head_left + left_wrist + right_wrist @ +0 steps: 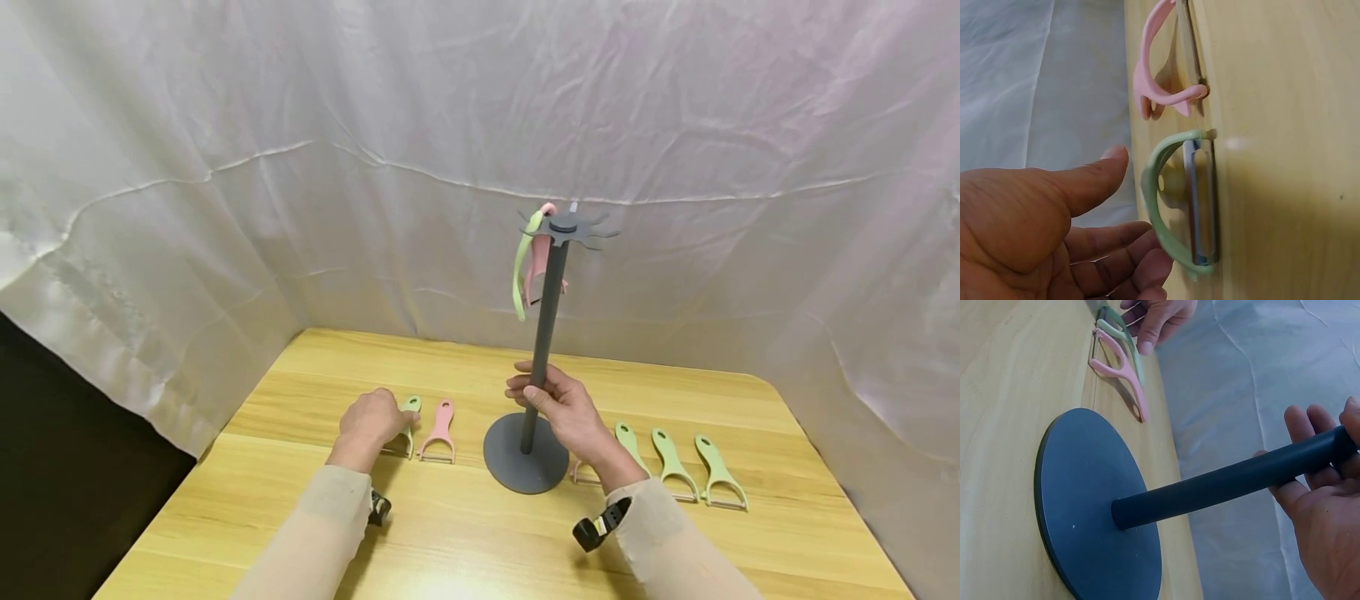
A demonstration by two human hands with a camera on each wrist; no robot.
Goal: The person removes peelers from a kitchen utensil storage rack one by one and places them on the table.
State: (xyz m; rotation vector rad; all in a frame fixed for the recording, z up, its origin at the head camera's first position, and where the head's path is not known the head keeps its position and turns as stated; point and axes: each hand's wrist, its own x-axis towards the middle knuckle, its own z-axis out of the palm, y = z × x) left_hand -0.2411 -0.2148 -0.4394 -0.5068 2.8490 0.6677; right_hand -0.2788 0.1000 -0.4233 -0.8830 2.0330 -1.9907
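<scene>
My left hand (pixel 369 423) is over a green Y-shaped peeler (pixel 412 405) lying on the table. In the left wrist view its thumb is raised and apart from the green peeler (pixel 1159 212), while the fingertips are beside the peeler's frame. A pink peeler (pixel 444 418) lies just right of that one. My right hand (pixel 572 418) holds the pole of a dark grey stand (pixel 549 312), fingers behind it and thumb in front. The stand's round base (pixel 1094 494) rests on the table. From its hooked top hang a green peeler (pixel 519 271) and a pink peeler (pixel 539 254).
On the right side of the wooden table (pixel 450 533) lie several more peelers, among them a green one (pixel 716 467) and a pink one (pixel 585 477) partly hidden by my right wrist. A pale curtain (pixel 420 250) surrounds the table at the back and sides.
</scene>
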